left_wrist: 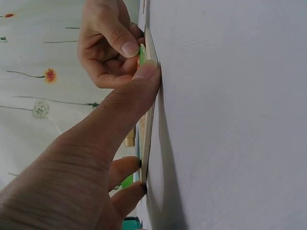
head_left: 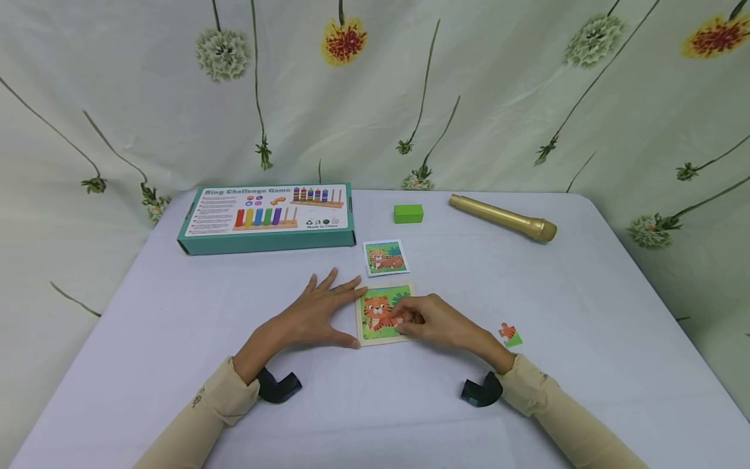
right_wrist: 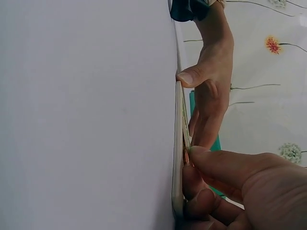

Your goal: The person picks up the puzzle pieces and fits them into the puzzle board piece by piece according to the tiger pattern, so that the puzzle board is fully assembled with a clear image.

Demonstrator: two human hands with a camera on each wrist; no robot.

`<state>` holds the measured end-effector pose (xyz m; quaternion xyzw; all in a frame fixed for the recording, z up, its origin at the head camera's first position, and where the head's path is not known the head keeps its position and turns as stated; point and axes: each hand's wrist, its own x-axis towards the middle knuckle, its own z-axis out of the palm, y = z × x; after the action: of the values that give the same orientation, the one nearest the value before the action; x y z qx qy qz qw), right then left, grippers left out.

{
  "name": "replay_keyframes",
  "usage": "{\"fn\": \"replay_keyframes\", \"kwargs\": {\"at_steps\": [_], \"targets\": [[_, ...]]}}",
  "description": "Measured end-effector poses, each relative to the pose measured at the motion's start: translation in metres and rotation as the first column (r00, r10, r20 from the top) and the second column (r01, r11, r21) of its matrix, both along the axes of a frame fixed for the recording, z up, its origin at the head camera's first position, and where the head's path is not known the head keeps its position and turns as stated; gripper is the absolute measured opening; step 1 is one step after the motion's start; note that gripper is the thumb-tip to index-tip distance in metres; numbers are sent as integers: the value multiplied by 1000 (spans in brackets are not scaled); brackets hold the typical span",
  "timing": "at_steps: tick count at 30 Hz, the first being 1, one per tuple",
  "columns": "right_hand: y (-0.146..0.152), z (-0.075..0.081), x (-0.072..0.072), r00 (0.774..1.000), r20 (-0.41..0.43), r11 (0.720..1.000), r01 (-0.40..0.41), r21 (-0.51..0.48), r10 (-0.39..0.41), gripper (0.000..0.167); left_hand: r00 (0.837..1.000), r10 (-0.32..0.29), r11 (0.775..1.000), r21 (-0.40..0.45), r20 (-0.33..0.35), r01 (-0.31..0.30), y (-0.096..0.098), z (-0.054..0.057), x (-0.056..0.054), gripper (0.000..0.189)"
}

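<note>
A square wooden tiger jigsaw board [head_left: 359, 326] lies flat on the table between both hands. My left hand [head_left: 319, 314] spreads along its left side, thumb at the near corner and index finger at the far edge, fingers mostly straight. Over the board's right part, my right hand [head_left: 432, 319] pinches a puzzle piece [left_wrist: 142, 54] between thumb and curled fingers. That piece is tilted up from the board in the left wrist view; the fingers hide most of it. A loose orange-and-green puzzle piece [head_left: 512, 335] lies to the right, near the right wrist.
Behind the board lies a tiger picture card [head_left: 387, 258]. Farther back are a green ring game box [head_left: 266, 241], a green block [head_left: 408, 213] and a gold toy microphone [head_left: 498, 216]. A flowered cloth [head_left: 375, 117] hangs beyond the white table [head_left: 586, 286].
</note>
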<state>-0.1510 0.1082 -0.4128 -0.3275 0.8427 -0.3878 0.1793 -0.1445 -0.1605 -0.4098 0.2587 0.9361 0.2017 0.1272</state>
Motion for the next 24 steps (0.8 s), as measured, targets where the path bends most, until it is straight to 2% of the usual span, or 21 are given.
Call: {"fn": "replay_keyframes", "kwargs": {"at_steps": [24], "targets": [[-4,0,1,998,-68,1000,-1,30,3,14,1000,1,1000,-4,1,-1,0,0,0,98]]}}
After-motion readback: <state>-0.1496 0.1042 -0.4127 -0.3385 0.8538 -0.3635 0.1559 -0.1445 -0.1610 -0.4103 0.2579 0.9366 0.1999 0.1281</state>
